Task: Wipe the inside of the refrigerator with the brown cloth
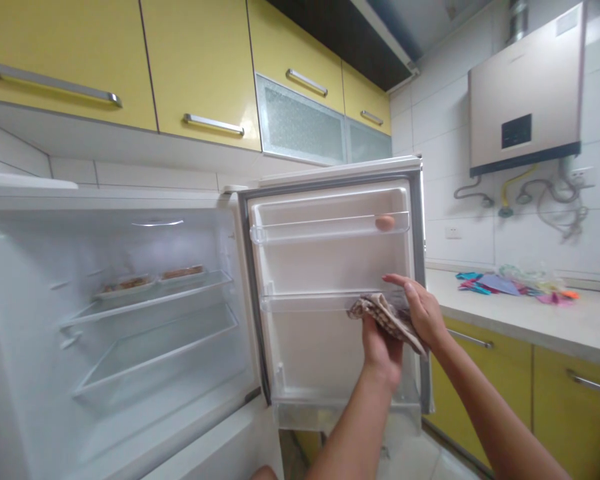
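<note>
Cloth partly hides left hand clasping it; right hand, forefinger extended, grip unclear.

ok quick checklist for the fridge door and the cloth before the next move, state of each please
1. Fridge door swung open: ok.
2. Cloth held: ok, bunched in the left hand.
3. Right hand gripping the cloth too: cannot tell; it is up against it, index finger extended.
4. Top door rack free of loose things: not ok, an egg-like item sits near the door's free edge.
5. Middle door rack fully visible: not ok, the cloth and hands cover part of it.
6. Two food trays covered: cannot tell; they sit on the upper fridge shelf.
</note>
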A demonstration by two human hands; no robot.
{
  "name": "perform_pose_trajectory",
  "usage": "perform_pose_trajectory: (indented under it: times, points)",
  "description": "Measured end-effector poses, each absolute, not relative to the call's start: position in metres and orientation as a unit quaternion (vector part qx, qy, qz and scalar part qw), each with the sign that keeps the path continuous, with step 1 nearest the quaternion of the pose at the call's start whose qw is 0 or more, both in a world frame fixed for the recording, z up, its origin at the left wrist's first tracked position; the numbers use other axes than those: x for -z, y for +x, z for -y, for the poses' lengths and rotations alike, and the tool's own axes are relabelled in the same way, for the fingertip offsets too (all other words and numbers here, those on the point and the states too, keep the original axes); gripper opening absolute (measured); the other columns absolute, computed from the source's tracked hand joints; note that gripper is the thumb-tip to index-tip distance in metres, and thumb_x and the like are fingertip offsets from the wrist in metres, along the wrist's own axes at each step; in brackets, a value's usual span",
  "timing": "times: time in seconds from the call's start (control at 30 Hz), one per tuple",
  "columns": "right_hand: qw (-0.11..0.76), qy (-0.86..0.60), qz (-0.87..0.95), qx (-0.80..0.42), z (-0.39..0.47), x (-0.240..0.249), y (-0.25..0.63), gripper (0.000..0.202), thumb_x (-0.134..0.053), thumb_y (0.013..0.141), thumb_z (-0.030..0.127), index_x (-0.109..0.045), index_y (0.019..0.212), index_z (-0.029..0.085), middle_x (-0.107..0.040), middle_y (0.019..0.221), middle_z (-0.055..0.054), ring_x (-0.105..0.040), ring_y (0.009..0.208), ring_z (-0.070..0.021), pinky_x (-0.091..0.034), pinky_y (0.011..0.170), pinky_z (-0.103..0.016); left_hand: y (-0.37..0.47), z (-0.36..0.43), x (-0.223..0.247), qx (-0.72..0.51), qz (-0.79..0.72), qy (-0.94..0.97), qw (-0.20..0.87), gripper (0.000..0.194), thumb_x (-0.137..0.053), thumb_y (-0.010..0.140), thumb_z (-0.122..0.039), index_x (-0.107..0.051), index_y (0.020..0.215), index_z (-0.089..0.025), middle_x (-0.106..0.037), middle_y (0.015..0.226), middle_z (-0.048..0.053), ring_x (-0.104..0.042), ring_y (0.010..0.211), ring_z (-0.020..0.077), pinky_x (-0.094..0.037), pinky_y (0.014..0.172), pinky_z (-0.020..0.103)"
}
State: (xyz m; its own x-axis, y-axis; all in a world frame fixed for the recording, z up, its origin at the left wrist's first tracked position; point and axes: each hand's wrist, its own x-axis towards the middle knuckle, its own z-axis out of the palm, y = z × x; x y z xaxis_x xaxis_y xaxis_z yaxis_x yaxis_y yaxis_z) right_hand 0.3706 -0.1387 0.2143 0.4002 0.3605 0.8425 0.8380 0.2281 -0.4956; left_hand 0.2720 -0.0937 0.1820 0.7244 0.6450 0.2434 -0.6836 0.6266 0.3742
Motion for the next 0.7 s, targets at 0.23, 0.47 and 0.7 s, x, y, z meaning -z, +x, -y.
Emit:
perform_pose_trajectory:
  times: [0.23, 0.47, 0.7]
  points:
    - [0.589, -0.593, 0.513, 0.195, 0.143, -0.215, 0.371, 0.054, -0.029, 0.100, 0.056, -0.072, 0.115, 0.027, -0.074, 0.123, -0.006, -0.064, 0.122, -0.0270, -0.046, 0.111, -0.048, 0.259, 0.090, -0.192, -0.438, -0.006, 0.191, 0.878, 0.026, -0.070, 0.080, -0.040, -0.071, 0.098, -0.022, -0.077, 0.097, 0.006, -0.073, 0.087, 0.0200, -0.059, 0.087, 0.037]
    - [0.615, -0.559, 0.511, 0.218, 0.137, -0.205, 0.370, 0.050, -0.033, 0.100, 0.054, -0.072, 0.116, 0.027, -0.073, 0.126, -0.007, -0.061, 0.127, -0.0275, -0.042, 0.115, -0.050, 0.183, 0.018, -0.204, -0.711, -0.187, 0.192, 0.651, 0.022, -0.061, 0.087, -0.040, -0.059, 0.108, -0.034, -0.072, 0.114, -0.001, -0.071, 0.095, 0.0173, -0.057, 0.088, 0.040]
    - [0.629, -0.535, 0.528, 0.198, 0.141, -0.204, 0.365, 0.046, -0.034, 0.100, 0.052, -0.068, 0.121, 0.029, -0.074, 0.124, -0.006, -0.062, 0.125, -0.0270, -0.045, 0.111, -0.047, 0.136, -0.047, -0.169, -0.786, -0.309, 0.415, 0.338, 0.034, -0.063, 0.086, -0.045, -0.058, 0.115, -0.027, -0.065, 0.130, 0.011, -0.057, 0.131, 0.0262, -0.035, 0.119, 0.045]
